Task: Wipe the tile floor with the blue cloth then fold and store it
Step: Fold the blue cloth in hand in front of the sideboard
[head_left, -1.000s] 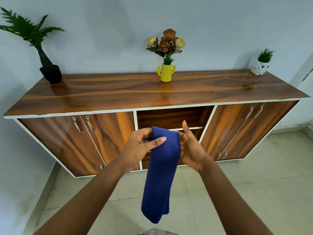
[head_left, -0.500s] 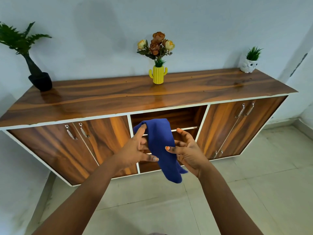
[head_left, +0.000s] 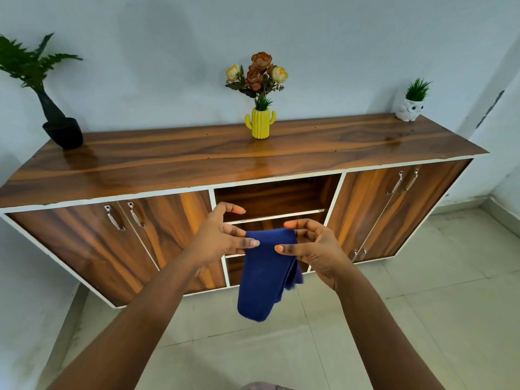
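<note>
Fingers [head_left: 254, 243] of the left hand [head_left: 216, 237] reach in at the cloth's upper left edge, thumb tip on the fabric and the others spread loose above it, while the right hand [head_left: 312, 246] pinches the top right corner between thumb and curled fingers; whether the left truly nips the fabric or only touches it I cannot tell. Between them hangs the blue cloth [head_left: 267, 273], held in the air in front of the open middle shelves of the wooden cabinet [head_left: 174, 167], above the tile floor [head_left: 394, 319]. It looks soft, light and limp, drooping under its own weight, so it should not slip but will sag wherever it is unsupported. Best hold, I judge, is at the two top corners, then the hanging bottom edge brought up to halve it. Deep navy, matte, slightly fuzzy like microfibre, it is already doubled into a long narrow strip with layered edges showing at the right side and a rounded lower end
</note>
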